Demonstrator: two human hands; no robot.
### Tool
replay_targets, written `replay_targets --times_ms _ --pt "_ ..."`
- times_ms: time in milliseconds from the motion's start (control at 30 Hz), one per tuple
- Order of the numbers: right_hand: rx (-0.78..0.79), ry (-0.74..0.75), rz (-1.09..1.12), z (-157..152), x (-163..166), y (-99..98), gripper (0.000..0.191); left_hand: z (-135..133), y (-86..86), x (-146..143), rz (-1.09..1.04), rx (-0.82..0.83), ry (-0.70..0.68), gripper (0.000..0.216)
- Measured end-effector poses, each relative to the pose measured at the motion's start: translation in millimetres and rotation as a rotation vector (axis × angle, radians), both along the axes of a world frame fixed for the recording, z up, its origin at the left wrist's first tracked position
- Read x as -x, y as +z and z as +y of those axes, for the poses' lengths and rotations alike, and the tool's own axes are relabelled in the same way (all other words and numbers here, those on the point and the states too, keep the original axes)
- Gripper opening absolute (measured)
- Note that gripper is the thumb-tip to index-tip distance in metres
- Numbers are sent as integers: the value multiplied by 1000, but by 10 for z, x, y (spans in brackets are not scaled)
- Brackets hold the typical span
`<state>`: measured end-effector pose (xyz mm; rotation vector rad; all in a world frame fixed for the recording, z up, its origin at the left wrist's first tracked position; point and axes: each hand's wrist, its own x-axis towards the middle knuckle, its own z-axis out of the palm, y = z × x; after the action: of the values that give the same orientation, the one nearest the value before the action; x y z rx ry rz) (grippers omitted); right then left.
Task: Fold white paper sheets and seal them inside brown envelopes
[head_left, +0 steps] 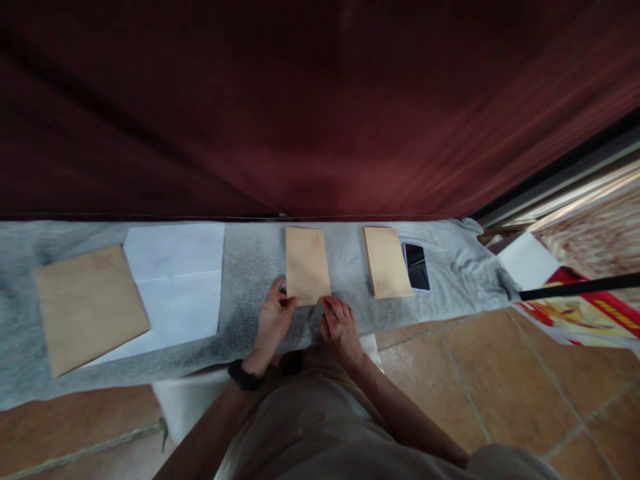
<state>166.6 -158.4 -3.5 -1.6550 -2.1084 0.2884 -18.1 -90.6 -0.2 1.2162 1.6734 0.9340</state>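
Note:
A brown paper envelope (307, 263) lies in front of me on the grey cloth, its short near edge towards my body. My left hand (275, 317) pinches its near left corner between thumb and fingers. At the near right corner, my right hand (341, 327) grips the edge with its fingertips, the other fingers curled. To the right rests a small stack of brown envelopes (387, 262). Over on the left, a larger brown envelope (93, 307) partly covers white paper sheets (183, 280).
A smartphone (417, 267) lies beside the envelope stack. The grey cloth (255, 267) covers a long narrow surface, with a dark red curtain (320, 133) hanging behind it. A dark bar (580, 288) and a red-yellow printed box (585, 310) are at the right, above the tiled floor (480, 373).

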Motion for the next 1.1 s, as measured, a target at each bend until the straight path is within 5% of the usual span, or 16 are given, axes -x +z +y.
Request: replay_targets --times_ms 233,433,633,800,1100 --pt "13 2 -50 141 93 63 45 -42 131 -29 -425 96 -10 53" --pt "-14 -43 21 293 150 116 42 -152 380 -58 -551 85 -49 58" --pt "-28 -295 695 438 12 266 27 -180 380 -64 -576 80 -21 66" --pt "264 -441 1269 444 65 238 30 -192 328 -189 -609 183 -7 73" --pt "454 -484 1445 347 206 -50 47 -177 215 -307 -620 261 -53 78"
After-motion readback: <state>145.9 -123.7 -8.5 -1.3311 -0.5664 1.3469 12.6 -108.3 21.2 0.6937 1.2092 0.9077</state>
